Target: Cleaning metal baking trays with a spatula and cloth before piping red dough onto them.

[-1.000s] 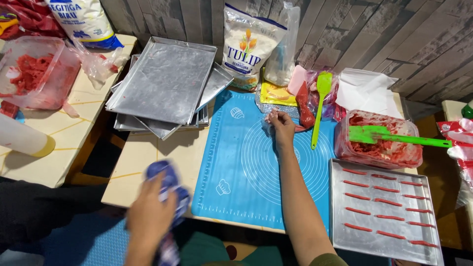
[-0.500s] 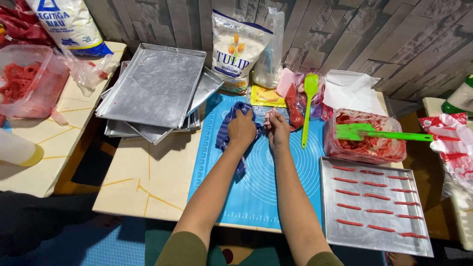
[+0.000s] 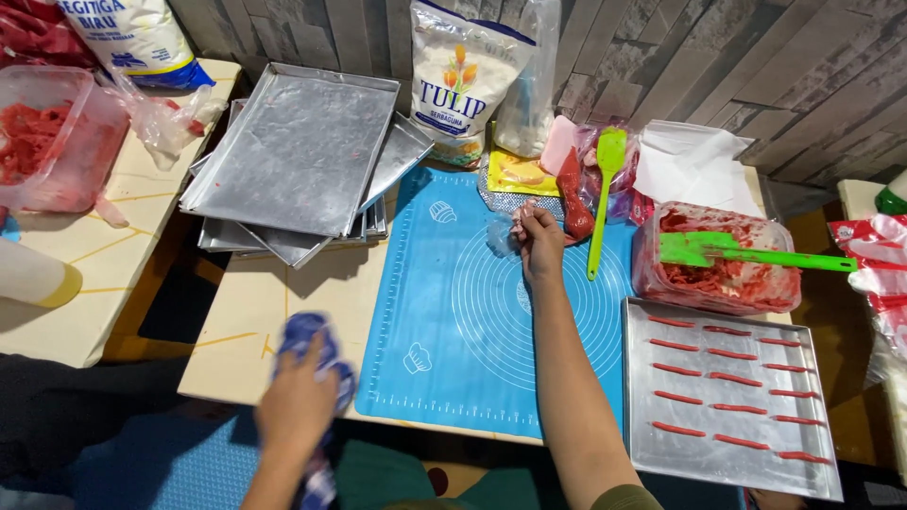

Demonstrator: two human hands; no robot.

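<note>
We see our left hand [image 3: 295, 408] at the near edge of the desk [image 3: 255, 321], its fingers closed around a blue cloth [image 3: 316, 345]; this part is blurred, so we cannot tell how the cloth is folded. Our right hand [image 3: 539, 241] rests on the far part of the blue silicone mat [image 3: 472, 349], fingers pinched together on a small piece of clear plastic [image 3: 501, 234]. Just beside this hand lies a green spatula [image 3: 605, 194]. To the right stands a clear container of red dough [image 3: 713, 260] with another green spatula [image 3: 746, 252] across its top. In front of it, a metal tray [image 3: 732, 472] carries rows of thin red strips. Empty trays [image 3: 302, 156] are stacked at the left of the mat.
</note>
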